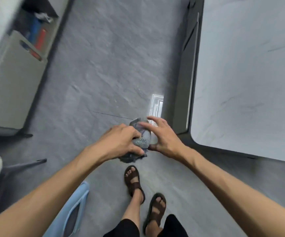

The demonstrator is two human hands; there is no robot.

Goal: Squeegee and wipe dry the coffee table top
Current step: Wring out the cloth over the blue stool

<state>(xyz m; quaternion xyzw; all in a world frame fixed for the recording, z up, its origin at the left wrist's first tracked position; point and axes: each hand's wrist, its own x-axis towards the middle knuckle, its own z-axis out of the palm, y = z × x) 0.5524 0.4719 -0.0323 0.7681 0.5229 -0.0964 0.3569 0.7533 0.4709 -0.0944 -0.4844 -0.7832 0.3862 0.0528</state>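
- The left hand [121, 141] is gripping a bunched grey cloth [142, 139], its fingers curling round the bundle; the cloth is hanging above the grey floor [104, 65], near the table's closest corner
- The right hand [163, 135] is touching the cloth's right side, fingers spreading fairly straight
- The coffee table [249, 74] is standing to the right, its pale top showing faint dark streaks
- Feet in brown sandals [133, 182] are standing below the hands; a light blue plastic thing [73, 207] is lying beside them
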